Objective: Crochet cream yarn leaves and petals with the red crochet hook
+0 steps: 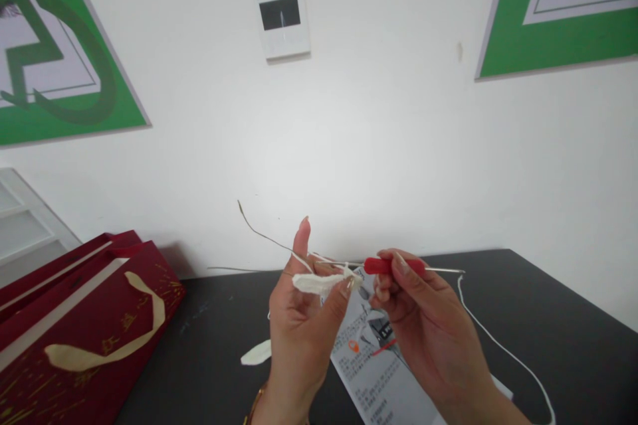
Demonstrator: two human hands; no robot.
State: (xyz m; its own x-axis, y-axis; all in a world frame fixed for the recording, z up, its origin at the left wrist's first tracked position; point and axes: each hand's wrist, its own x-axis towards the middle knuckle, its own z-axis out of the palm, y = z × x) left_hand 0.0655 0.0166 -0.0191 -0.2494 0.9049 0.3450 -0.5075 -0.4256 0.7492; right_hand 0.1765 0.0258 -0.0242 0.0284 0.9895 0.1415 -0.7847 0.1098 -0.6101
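A white crochet piece (312, 283) is pinched by the left hand (309, 319), a red-handled hook (373, 266) by the right hand (433, 322); stitching seems under way, yarn (550, 405) probably to be guided next.

red hook (371, 266): 1 | white petals (312, 283): 2 | green frames (568, 45): 2 | screen (280, 13): 1

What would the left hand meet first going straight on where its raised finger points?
The left hand, pinching a white leaf-shaped piece, would likely meet the white wall; nothing else shows in between, though depth is unclear.
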